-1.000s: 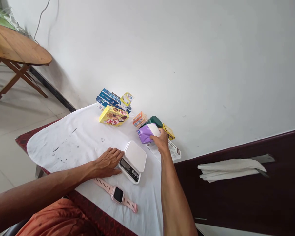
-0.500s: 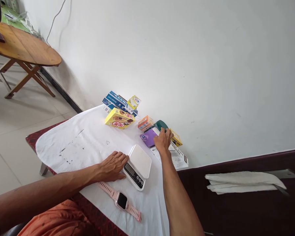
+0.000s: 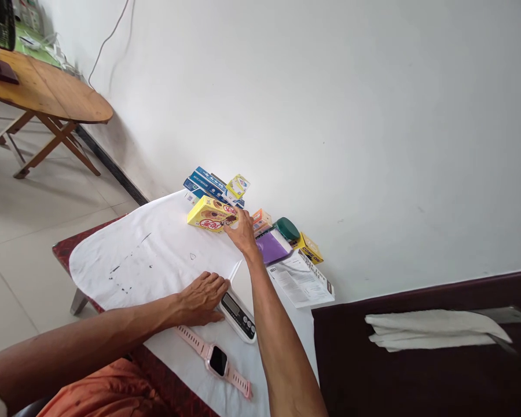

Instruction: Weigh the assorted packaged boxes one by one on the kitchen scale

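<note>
My right hand point(image 3: 244, 236) is at the right end of a yellow snack box point(image 3: 206, 215), its thumb at the front and its fingers round that end. The box still rests on the white cloth point(image 3: 156, 255). My left hand point(image 3: 202, 298) lies flat, fingers stretched out, against the left edge of a white digital scale point(image 3: 238, 317). My right forearm hides part of the scale's plate. Nearer me lies a pink smartwatch point(image 3: 217, 360) with its strap laid out.
Blue boxes point(image 3: 206, 180) and a small yellow-white box point(image 3: 238, 185) stand behind. To the right are an orange box point(image 3: 261, 220), a purple packet point(image 3: 274, 246), a green-lidded container point(image 3: 287, 228), a yellow box point(image 3: 309, 248) and a white printed box point(image 3: 301, 281), near the wall.
My right hand has moved left from the purple packet and green lid to the yellow snack box. My left hand stays beside the scale. The view has shifted slightly.
</note>
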Demonstrator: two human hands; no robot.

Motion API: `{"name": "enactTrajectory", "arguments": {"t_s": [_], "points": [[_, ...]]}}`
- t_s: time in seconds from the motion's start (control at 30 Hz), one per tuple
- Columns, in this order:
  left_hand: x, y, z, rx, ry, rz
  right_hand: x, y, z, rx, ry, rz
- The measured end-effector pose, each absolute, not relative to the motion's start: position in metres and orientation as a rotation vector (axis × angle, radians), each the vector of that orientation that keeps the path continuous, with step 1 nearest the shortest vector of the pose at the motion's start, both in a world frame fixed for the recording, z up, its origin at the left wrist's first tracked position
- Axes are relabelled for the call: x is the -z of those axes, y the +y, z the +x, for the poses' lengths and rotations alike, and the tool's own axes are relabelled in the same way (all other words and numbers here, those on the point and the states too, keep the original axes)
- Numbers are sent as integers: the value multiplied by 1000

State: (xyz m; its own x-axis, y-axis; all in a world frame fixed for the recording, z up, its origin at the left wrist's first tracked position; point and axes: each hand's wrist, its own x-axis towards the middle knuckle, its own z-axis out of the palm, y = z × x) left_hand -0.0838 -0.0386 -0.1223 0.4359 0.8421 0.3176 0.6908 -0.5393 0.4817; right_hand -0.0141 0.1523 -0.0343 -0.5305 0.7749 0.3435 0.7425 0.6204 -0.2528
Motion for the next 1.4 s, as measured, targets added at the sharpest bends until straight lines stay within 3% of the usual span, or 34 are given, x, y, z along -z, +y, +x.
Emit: {"name": "enactTrajectory", "arguments": {"t_s": [0.47,0.73,0.97,1.4], "points": [[123,-38,-84,-774,1340,2433,-2,111,-9,-209,-2438,-1162],[126,-38,-83,-803,1316,2428,-41,48,88,-387,-2141,-1384],[124,-39,-85,-837,1284,2409,-18,12,164,-518,-2063,-1562],[124,-39,-85,-790,1307,2421,12,-5,189,-644,-1799,-1563]]}}
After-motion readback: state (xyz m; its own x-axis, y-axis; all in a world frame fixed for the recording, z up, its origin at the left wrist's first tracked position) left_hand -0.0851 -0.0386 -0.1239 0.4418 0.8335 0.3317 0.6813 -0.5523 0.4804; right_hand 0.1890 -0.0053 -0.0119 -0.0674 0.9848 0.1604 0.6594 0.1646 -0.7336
